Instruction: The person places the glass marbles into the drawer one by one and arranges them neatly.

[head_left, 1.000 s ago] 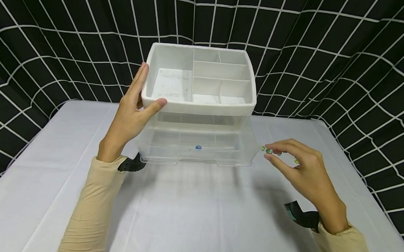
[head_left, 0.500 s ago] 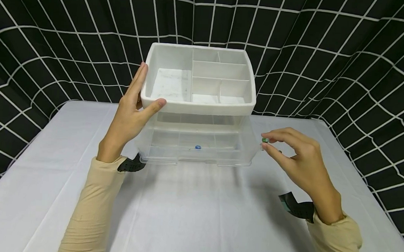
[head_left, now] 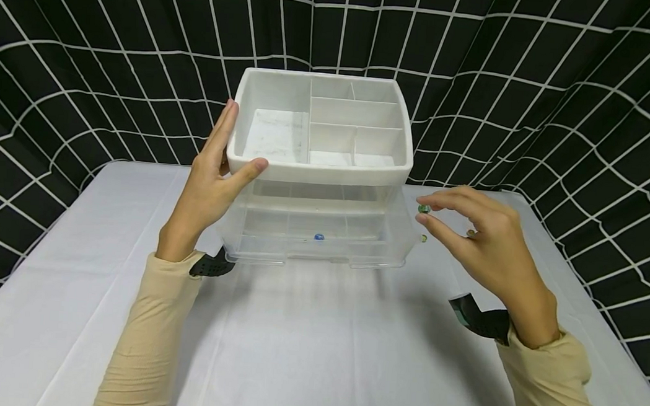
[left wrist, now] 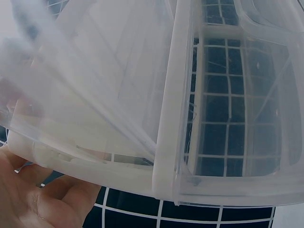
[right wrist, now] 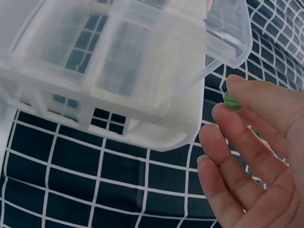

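A white organizer (head_left: 318, 173) with a compartmented top stands at the table's back. Below its top, a clear drawer (head_left: 255, 248) sticks out toward me, and a blue marble (head_left: 319, 237) shows within it. My left hand (head_left: 206, 177) holds the organizer's left front corner, thumb on the front rim, fingers along the side. Beside the organizer's right side, my right hand (head_left: 479, 243) pinches a green marble (right wrist: 232, 100) between thumb and index finger, the other fingers spread loosely. A yellow-green marble (head_left: 424, 238) lies near the drawer's right side. Another small marble (head_left: 471, 233) shows partly behind the right hand.
A white cloth covers the table (head_left: 293, 350). Black fabric with a white grid (head_left: 479, 51) surrounds its back and sides. The organizer's top compartments (head_left: 358, 115) face upward, with a large one at left.
My right hand has lifted the green marble up from the table, away from me and slightly left. The left hand, the organizer and the blue marble stay in place.
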Demonstrator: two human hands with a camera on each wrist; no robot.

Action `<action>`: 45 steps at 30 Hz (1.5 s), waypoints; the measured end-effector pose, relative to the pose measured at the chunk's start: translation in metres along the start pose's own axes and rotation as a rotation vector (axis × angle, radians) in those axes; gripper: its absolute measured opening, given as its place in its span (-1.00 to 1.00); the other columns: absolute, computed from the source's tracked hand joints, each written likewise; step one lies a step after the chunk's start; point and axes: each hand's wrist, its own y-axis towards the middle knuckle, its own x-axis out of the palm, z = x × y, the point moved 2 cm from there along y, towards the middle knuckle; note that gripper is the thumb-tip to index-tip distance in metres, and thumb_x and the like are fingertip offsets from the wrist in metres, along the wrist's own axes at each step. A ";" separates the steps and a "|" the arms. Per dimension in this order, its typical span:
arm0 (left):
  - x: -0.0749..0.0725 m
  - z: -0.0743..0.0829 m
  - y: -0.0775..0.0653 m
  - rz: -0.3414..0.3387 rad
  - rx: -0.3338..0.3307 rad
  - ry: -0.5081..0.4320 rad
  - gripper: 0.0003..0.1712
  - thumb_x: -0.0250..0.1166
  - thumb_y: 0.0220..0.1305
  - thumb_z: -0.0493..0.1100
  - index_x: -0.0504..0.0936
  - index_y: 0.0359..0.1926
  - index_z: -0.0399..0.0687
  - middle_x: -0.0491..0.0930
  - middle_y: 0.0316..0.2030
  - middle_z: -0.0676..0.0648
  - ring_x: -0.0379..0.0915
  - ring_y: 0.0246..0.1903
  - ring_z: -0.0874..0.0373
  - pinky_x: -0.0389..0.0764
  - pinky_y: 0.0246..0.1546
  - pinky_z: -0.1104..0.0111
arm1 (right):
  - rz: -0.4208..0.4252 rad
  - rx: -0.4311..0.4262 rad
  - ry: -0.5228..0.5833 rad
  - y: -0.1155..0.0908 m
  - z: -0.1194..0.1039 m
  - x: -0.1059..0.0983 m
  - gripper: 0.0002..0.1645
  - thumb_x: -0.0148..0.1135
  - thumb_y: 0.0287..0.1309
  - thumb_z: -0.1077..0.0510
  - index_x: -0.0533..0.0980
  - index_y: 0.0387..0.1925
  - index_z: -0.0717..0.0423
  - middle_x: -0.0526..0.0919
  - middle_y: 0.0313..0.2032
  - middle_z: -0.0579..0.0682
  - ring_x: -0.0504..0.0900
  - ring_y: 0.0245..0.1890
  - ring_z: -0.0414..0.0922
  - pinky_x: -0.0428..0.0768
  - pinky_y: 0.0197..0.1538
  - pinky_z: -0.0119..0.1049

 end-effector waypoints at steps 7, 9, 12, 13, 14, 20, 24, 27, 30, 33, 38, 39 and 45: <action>0.000 0.001 0.000 0.002 0.005 -0.010 -0.03 0.30 0.34 -0.21 -0.08 0.57 0.21 -0.20 0.58 0.22 0.34 0.28 0.02 0.44 0.14 0.52 | -0.056 0.009 0.027 0.010 -0.006 0.002 -0.68 0.52 -0.09 0.39 0.72 -0.20 0.19 0.76 -0.27 -0.01 0.64 -0.17 -0.29 0.44 -0.08 -0.70; 0.000 0.001 0.000 0.002 0.008 -0.012 -0.03 0.30 0.34 -0.22 -0.08 0.57 0.20 -0.20 0.58 0.22 0.35 0.27 0.02 0.44 0.11 0.54 | -0.050 -0.001 0.045 0.012 -0.008 0.004 -0.66 0.52 -0.12 0.41 0.72 -0.20 0.18 0.76 -0.27 0.00 0.65 -0.18 -0.25 0.44 -0.03 -0.71; 0.000 0.001 0.000 0.002 0.012 -0.008 -0.03 0.30 0.35 -0.22 -0.08 0.58 0.19 -0.20 0.58 0.22 0.36 0.24 0.02 0.43 0.07 0.57 | -0.064 -0.021 0.070 0.014 -0.010 0.006 -0.63 0.53 -0.14 0.42 0.72 -0.20 0.17 0.76 -0.27 -0.01 0.66 -0.20 -0.22 0.45 -0.04 -0.70; 0.000 0.001 0.000 0.002 0.011 -0.007 -0.03 0.30 0.35 -0.22 -0.08 0.58 0.20 -0.20 0.58 0.23 0.36 0.23 0.02 0.43 0.07 0.57 | -0.073 -0.024 0.073 0.015 -0.010 0.006 -0.63 0.53 -0.13 0.42 0.72 -0.19 0.16 0.76 -0.27 -0.03 0.65 -0.20 -0.22 0.45 -0.06 -0.69; 0.000 0.001 0.000 0.001 0.012 -0.007 -0.03 0.30 0.35 -0.22 -0.08 0.58 0.20 -0.21 0.58 0.23 0.35 0.23 0.02 0.43 0.06 0.57 | -0.076 -0.031 0.081 0.015 -0.010 0.007 -0.62 0.53 -0.15 0.42 0.72 -0.19 0.15 0.76 -0.27 -0.03 0.65 -0.21 -0.22 0.45 -0.07 -0.69; 0.000 0.000 0.001 0.000 0.008 -0.009 -0.02 0.30 0.35 -0.21 -0.09 0.58 0.21 -0.22 0.57 0.24 0.34 0.24 0.02 0.43 0.07 0.55 | -0.125 -0.033 0.073 0.020 -0.014 0.009 -0.63 0.53 -0.12 0.40 0.72 -0.19 0.11 0.77 -0.27 -0.09 0.66 -0.23 -0.20 0.46 -0.20 -0.69; 0.000 -0.001 0.000 0.000 0.004 -0.009 -0.02 0.30 0.35 -0.20 -0.09 0.58 0.22 -0.21 0.57 0.24 0.34 0.25 0.01 0.44 0.08 0.53 | -0.179 -0.026 0.051 0.023 -0.016 0.011 -0.67 0.53 -0.08 0.37 0.72 -0.20 0.10 0.77 -0.27 -0.10 0.66 -0.24 -0.21 0.46 -0.27 -0.68; 0.000 -0.001 0.000 -0.001 0.005 -0.014 -0.02 0.31 0.34 -0.20 -0.09 0.57 0.22 -0.21 0.57 0.24 0.33 0.26 0.02 0.45 0.09 0.52 | -0.228 -0.012 0.041 0.025 -0.017 0.014 -0.70 0.53 -0.06 0.34 0.72 -0.21 0.08 0.77 -0.27 -0.10 0.66 -0.24 -0.20 0.45 -0.28 -0.68; 0.000 0.000 0.000 -0.003 0.008 -0.021 -0.03 0.30 0.34 -0.20 -0.09 0.57 0.23 -0.21 0.57 0.23 0.33 0.27 0.02 0.45 0.10 0.52 | -0.275 0.007 0.043 0.027 -0.018 0.016 -0.72 0.52 -0.04 0.32 0.71 -0.23 0.06 0.77 -0.27 -0.12 0.66 -0.26 -0.20 0.45 -0.28 -0.64; 0.000 0.000 0.001 -0.004 0.010 -0.026 -0.03 0.30 0.34 -0.20 -0.08 0.57 0.23 -0.21 0.58 0.23 0.33 0.27 0.03 0.45 0.10 0.52 | -0.315 0.016 0.052 0.029 -0.019 0.018 -0.74 0.51 -0.02 0.31 0.71 -0.24 0.05 0.78 -0.28 -0.13 0.66 -0.28 -0.20 0.46 -0.27 -0.59; 0.000 0.000 0.001 -0.003 0.010 -0.028 -0.03 0.31 0.34 -0.19 -0.08 0.57 0.23 -0.22 0.57 0.23 0.32 0.28 0.04 0.45 0.10 0.53 | -0.355 0.016 0.054 0.034 -0.019 0.021 -0.78 0.51 -0.01 0.29 0.71 -0.26 0.06 0.78 -0.30 -0.14 0.68 -0.28 -0.20 0.50 -0.24 -0.50; 0.000 0.000 0.001 -0.004 0.009 -0.028 -0.03 0.31 0.34 -0.20 -0.08 0.57 0.23 -0.22 0.57 0.23 0.32 0.27 0.04 0.45 0.10 0.53 | -0.361 0.016 0.054 0.034 -0.019 0.022 -0.78 0.51 -0.01 0.29 0.71 -0.26 0.06 0.78 -0.30 -0.14 0.68 -0.28 -0.20 0.51 -0.23 -0.47; 0.000 -0.001 0.001 -0.005 0.011 -0.034 -0.02 0.30 0.34 -0.21 -0.09 0.57 0.20 -0.22 0.58 0.21 0.29 0.30 0.04 0.44 0.12 0.53 | -0.424 0.046 0.072 0.040 -0.019 0.027 -0.80 0.50 0.01 0.28 0.70 -0.26 0.07 0.78 -0.29 -0.14 0.70 -0.24 -0.22 0.62 -0.18 -0.30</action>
